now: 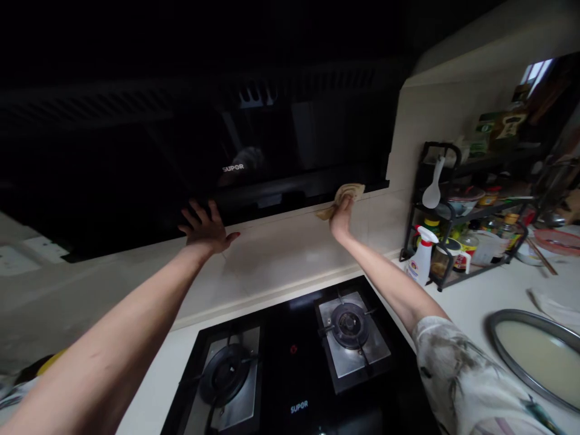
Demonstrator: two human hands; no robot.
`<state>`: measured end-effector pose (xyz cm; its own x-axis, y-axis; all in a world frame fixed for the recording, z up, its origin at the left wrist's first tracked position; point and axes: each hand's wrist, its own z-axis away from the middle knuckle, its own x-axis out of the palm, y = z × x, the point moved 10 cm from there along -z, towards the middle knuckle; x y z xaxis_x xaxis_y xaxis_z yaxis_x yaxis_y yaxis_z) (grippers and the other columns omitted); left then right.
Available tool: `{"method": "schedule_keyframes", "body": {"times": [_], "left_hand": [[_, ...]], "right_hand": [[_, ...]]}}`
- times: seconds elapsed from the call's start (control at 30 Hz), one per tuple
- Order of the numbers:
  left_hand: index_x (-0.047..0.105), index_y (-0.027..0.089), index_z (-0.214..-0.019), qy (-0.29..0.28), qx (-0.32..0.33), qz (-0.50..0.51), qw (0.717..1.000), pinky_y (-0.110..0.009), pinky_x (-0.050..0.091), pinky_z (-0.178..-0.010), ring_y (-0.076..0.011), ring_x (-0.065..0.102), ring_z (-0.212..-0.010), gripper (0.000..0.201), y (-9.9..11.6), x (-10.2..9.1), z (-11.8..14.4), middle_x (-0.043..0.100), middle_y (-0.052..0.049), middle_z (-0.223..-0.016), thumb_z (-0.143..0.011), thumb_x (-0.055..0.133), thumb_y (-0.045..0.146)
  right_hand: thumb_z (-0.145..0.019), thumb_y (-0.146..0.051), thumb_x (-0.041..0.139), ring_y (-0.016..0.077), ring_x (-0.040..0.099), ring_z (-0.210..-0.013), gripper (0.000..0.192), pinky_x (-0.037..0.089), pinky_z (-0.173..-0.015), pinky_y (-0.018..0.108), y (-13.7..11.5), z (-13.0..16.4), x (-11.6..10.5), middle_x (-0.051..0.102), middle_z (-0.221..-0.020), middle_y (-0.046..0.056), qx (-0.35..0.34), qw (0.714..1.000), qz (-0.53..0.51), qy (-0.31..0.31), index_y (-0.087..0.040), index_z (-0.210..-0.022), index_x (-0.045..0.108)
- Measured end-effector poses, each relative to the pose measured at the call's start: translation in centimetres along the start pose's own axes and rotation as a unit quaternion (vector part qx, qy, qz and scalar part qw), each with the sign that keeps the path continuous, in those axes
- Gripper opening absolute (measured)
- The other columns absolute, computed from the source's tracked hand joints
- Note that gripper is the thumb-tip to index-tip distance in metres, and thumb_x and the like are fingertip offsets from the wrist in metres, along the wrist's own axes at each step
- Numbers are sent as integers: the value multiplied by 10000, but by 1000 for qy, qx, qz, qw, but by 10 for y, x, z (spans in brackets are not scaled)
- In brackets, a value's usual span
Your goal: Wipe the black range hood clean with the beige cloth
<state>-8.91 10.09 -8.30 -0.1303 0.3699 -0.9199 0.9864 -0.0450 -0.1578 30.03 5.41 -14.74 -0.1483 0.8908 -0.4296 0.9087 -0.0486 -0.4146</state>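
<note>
A black range hood (290,139) spans the upper part of the view, its glossy front marked SUPOR. My left hand (206,228) lies against the hood's lower edge with its fingers spread, holding nothing. At the right end of that same edge, my right hand (342,219) presses a beige cleaning cloth (352,192) to the hood. The cloth is folded, and part of it sticks out on both sides of my fingers. Below both arms sits a black gas stove (283,368) with two burners.
On the right stands a black rack (453,241) of jars and bottles, a white rice paddle (434,187) hanging on it. A spray bottle (421,257) leans close by. A metal basin (502,356) of cloudy liquid rests on the counter. Wall sockets (22,257) are at the left.
</note>
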Motion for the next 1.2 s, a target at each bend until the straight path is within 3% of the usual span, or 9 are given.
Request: {"method": "schedule_keyframes", "body": {"times": [0.13,0.3,0.4,0.53,0.77,0.87,0.93,1.0,1.2], "left_hand": [[-100,1,-1714,-4,3,3,1000,-780,250,-1207,-640,-18,-1584,1184,1,-1,2,-172,-410,-1711,-1013,641,601],[-134,28,-1711,-13,-5,2,1000,-768,243,-1221,-613,-49,-1599,1217,-1,5,-3,-195,-378,-1722,-994,637,640],[-124,42,-1714,-3,-8,7,1000,-772,236,-1221,-600,-49,-1606,1269,-2,6,-6,-193,-359,-1729,-951,651,696],[-106,52,-1719,-1,-3,19,1000,-790,238,-1206,-605,-47,-1603,1270,-1,8,-7,-190,-355,-1729,-933,659,693],[-109,66,-1720,-12,2,37,999,-799,189,-1214,-612,-86,-1595,1328,3,9,-7,-215,-343,-1728,-893,689,731],[-126,77,-1719,-13,3,44,999,-807,174,-1213,-612,-105,-1593,1325,6,8,-6,-220,-336,-1732,-900,707,703],[-125,78,-1720,-12,8,53,998,-815,159,-1212,-616,-119,-1589,1325,8,7,-5,-222,-335,-1733,-901,726,679],[-117,81,-1723,-13,10,64,998,-821,139,-1213,-619,-134,-1585,1321,10,6,-4,-225,-332,-1734,-902,743,657],[-106,95,-1728,-8,15,74,997,-820,118,-1221,-616,-151,-1583,1344,12,6,-3,-226,-322,-1738,-884,779,651]], "right_hand": [[-1105,-239,232,306,646,-1230,565,577,-938,394,-88,39,38,555,-1429,313,-24,996,-14,-89,-53,-1572,491],[-1078,-151,261,317,650,-1183,579,576,-942,399,-224,74,50,634,-1313,279,-215,962,-1,-166,-52,-1594,505],[-1092,-156,295,308,645,-1190,570,561,-1002,412,-255,73,45,646,-1293,259,-277,946,12,-170,-37,-1618,481],[-1076,-113,319,300,652,-1174,574,562,-1025,442,-213,53,29,659,-1304,251,-298,938,22,-176,-72,-1614,516],[-1037,-93,370,324,642,-1166,584,545,-980,456,-3,-12,-30,646,-1294,288,-157,960,195,-123,-68,-1591,555],[-1072,-154,277,355,619,-1150,591,514,-954,474,50,-32,-51,631,-1245,344,-122,959,241,-89,-1,-1545,596],[-1083,-185,221,368,601,-1175,624,500,-963,485,55,-36,-52,611,-1250,370,-123,959,243,-82,38,-1526,600],[-1083,-184,227,364,585,-1214,617,495,-1009,490,35,-32,-43,606,-1284,347,-141,959,231,-79,17,-1537,592],[-1066,-160,285,331,585,-1242,564,523,-1049,496,-107,8,11,639,-1303,249,-187,972,99,-101,-127,-1517,621]]}}
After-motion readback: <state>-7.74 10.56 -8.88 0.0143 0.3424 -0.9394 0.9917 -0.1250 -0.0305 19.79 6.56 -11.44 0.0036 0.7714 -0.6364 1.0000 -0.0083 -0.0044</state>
